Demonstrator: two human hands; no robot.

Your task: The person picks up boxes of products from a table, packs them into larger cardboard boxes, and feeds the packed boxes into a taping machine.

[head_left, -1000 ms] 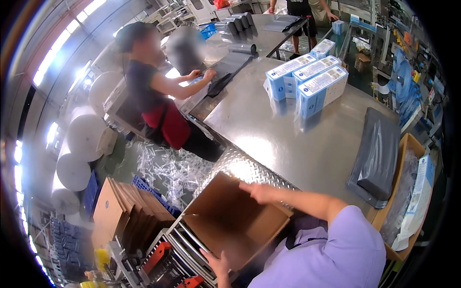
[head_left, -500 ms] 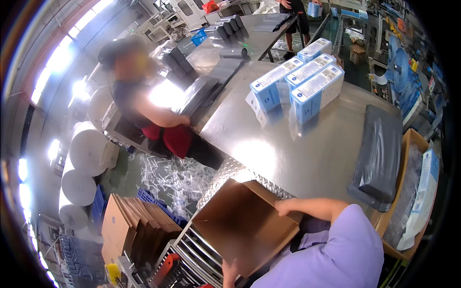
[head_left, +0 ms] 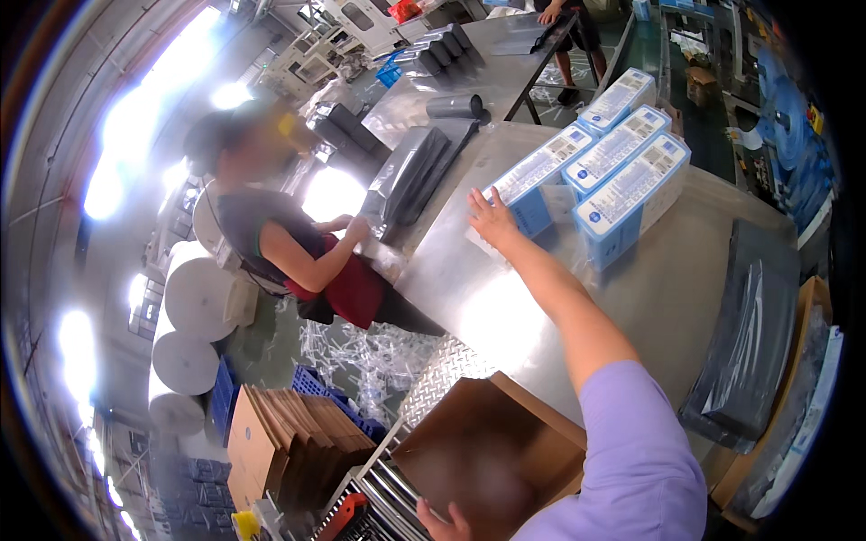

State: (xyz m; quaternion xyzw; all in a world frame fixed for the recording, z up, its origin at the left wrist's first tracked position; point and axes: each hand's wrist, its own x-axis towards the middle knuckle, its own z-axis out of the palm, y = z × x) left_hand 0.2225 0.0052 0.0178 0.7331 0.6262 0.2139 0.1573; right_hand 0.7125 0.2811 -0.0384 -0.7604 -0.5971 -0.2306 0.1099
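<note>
My right hand (head_left: pixel 492 219) reaches across the metal table with fingers spread, at the near left end of a blue-and-white box (head_left: pixel 538 169). It touches or nearly touches that end; the palm side is hidden. Several such boxes stand close together, among them a second box (head_left: pixel 618 153) and a nearer third box (head_left: pixel 631 194). Below the table edge an open brown cardboard carton (head_left: pixel 532 397) sits on a roller conveyor, its visible inside bare. My left hand (head_left: pixel 442 523) is at the carton's near left side, fingertips apart, the rest cut off by the lower edge.
Grey plastic packs (head_left: pixel 744 334) lie at the table's right, beside another carton (head_left: pixel 803 361). Flattened cartons (head_left: pixel 289 442) stand at left. A co-worker (head_left: pixel 289 225) handles grey film packs (head_left: pixel 406 171) across the table. A second person (head_left: pixel 577 36) stands farther back.
My right hand has left the carton's rim and stretched out to the boxes. My left hand remains near the carton's side. The co-worker's hands have come together. The view has shifted.
</note>
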